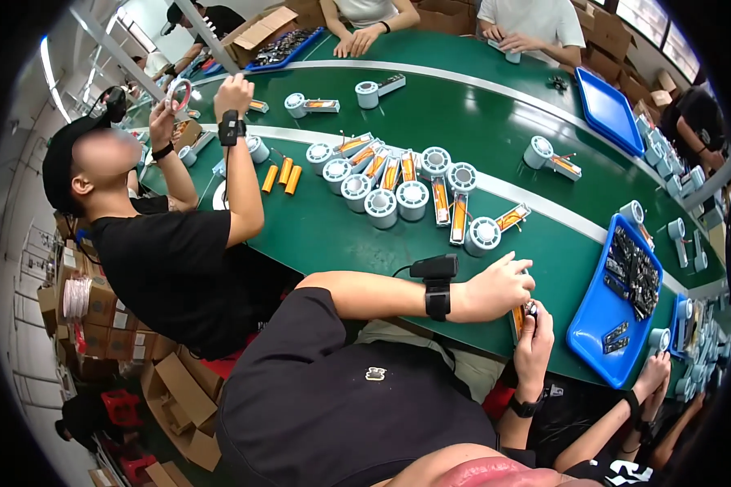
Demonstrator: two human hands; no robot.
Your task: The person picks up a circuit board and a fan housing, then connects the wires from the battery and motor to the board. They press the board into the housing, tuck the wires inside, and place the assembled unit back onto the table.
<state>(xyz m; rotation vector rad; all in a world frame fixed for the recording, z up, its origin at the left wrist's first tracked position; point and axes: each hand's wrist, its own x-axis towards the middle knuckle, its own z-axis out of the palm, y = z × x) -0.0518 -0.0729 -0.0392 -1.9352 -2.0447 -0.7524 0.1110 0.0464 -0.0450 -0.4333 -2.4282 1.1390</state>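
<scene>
In front of my chest, above the table's near edge, my right hand [534, 345] is closed around a fan handle [517, 321] with an orange battery showing; the rest of it is mostly hidden by my fingers. My left hand [493, 290] comes over from the left just above it, fingers bent and tips drawn together at the handle's upper end. What those tips pinch, if anything, is too small to make out. Beyond my hands lies a light blue handheld fan [483, 235], its handle uncovered over an orange battery. Several similar fans [382, 208] are grouped further left.
To the right, a blue tray [581, 337] holds many small black parts [632, 272]. Loose orange batteries [284, 172] lie on the green table [333, 243] at left. A co-worker [162, 268] sits close on my left; another person's hands [654, 375] work at right. A second blue tray [605, 109] stands far right.
</scene>
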